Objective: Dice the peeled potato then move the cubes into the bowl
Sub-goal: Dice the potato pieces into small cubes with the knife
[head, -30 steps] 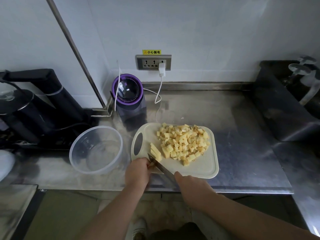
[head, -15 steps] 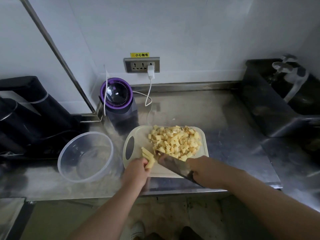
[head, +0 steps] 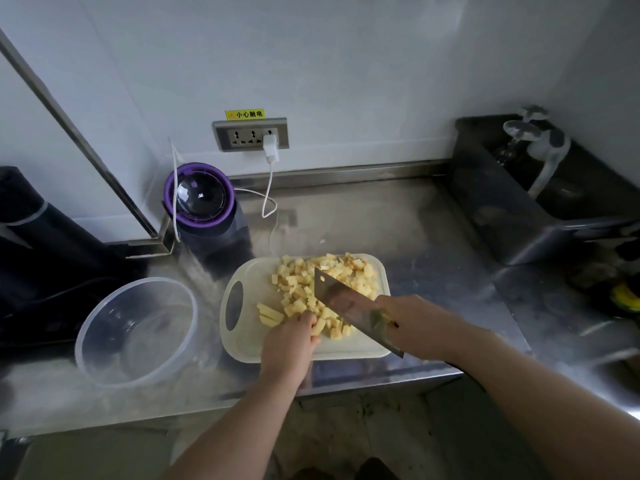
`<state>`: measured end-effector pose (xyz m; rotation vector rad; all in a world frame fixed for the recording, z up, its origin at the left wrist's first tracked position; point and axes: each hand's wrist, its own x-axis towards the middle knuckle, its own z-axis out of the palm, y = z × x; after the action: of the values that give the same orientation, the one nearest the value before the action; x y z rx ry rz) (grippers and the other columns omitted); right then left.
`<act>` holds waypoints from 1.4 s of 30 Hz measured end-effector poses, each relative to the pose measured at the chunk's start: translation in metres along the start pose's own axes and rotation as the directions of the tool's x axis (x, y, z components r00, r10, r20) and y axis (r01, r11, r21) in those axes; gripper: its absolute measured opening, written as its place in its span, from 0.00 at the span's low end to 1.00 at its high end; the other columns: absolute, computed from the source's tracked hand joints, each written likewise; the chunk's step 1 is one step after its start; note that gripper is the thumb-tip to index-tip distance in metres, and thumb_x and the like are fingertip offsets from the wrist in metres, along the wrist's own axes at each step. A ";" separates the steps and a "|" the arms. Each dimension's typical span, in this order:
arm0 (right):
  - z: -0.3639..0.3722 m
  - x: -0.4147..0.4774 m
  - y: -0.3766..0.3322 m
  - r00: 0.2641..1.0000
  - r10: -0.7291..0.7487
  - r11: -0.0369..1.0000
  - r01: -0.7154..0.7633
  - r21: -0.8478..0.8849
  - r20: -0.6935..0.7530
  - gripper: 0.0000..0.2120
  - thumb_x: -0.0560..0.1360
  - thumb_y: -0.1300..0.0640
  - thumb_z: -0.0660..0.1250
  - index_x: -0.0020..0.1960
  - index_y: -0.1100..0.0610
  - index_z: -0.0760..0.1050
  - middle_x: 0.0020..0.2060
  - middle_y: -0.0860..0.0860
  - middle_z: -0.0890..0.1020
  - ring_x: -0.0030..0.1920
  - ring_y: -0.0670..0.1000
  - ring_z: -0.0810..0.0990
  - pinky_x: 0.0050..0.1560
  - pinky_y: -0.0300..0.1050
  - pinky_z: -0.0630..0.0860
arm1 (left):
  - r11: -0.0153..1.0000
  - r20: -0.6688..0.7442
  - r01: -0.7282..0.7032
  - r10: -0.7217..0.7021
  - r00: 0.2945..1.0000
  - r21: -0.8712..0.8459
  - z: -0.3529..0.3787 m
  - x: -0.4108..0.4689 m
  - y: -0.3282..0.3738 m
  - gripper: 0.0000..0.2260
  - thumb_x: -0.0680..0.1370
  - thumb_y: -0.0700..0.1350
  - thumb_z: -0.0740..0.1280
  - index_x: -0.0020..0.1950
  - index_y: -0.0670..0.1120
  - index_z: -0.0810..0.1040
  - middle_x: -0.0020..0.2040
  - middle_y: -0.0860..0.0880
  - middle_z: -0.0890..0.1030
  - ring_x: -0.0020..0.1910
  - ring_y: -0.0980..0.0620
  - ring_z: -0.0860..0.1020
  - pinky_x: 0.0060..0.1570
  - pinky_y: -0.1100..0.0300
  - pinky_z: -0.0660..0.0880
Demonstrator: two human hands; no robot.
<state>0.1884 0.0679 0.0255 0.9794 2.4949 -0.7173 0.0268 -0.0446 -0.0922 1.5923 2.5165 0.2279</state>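
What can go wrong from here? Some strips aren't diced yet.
1. The left hand holds the potato strips right beside the cleaver gripped by the right hand; a cut could nick fingers.
2. The cubes reach the far edge of the cutting board; sweeping may spill some short of the bowl.

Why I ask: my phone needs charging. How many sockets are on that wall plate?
3, side by side on the wall plate: left socket and middle socket free, right socket covered by a white charger.
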 end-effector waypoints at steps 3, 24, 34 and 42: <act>-0.001 0.000 -0.002 1.000 0.006 1.000 -0.006 0.005 -0.006 0.13 0.83 0.59 0.57 0.67 0.57 0.69 0.40 0.42 0.75 0.35 0.42 0.73 0.27 0.25 0.65 | 0.994 -0.117 -0.015 0.003 0.993 -0.107 -0.010 -0.002 -0.017 0.13 0.79 0.56 0.62 0.60 0.51 0.74 0.55 0.57 0.78 0.48 0.57 0.78 0.45 0.64 0.75; 0.043 0.024 -0.057 1.000 0.005 0.999 -0.004 0.042 -0.018 0.14 0.81 0.59 0.59 0.67 0.52 0.68 0.43 0.45 0.73 0.42 0.46 0.77 0.39 0.36 0.75 | 0.983 0.389 -0.009 -0.064 0.919 0.182 -0.035 0.012 -0.070 0.17 0.76 0.50 0.64 0.63 0.47 0.71 0.60 0.48 0.74 0.58 0.47 0.76 0.49 0.55 0.72; 0.078 0.027 -0.077 1.000 -0.002 1.000 0.002 0.026 -0.007 0.20 0.83 0.58 0.58 0.73 0.50 0.59 0.57 0.51 0.77 0.52 0.50 0.80 0.51 0.42 0.79 | 0.963 0.256 0.268 -0.249 0.934 -0.041 -0.023 -0.015 -0.083 0.15 0.76 0.52 0.68 0.60 0.49 0.72 0.62 0.48 0.72 0.53 0.48 0.77 0.53 0.53 0.76; 0.094 0.027 -0.084 0.999 -0.025 0.999 0.023 0.047 0.038 0.20 0.82 0.60 0.60 0.72 0.52 0.61 0.54 0.50 0.78 0.50 0.49 0.81 0.51 0.44 0.81 | 0.926 0.225 0.338 -0.298 0.928 -0.166 -0.015 -0.014 -0.079 0.12 0.75 0.49 0.70 0.56 0.46 0.76 0.53 0.47 0.76 0.50 0.46 0.78 0.48 0.54 0.75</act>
<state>0.1244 -0.0249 -0.0361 0.9444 2.4706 -0.7977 -0.0397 -0.0914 -0.0930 1.0534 2.4602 0.2614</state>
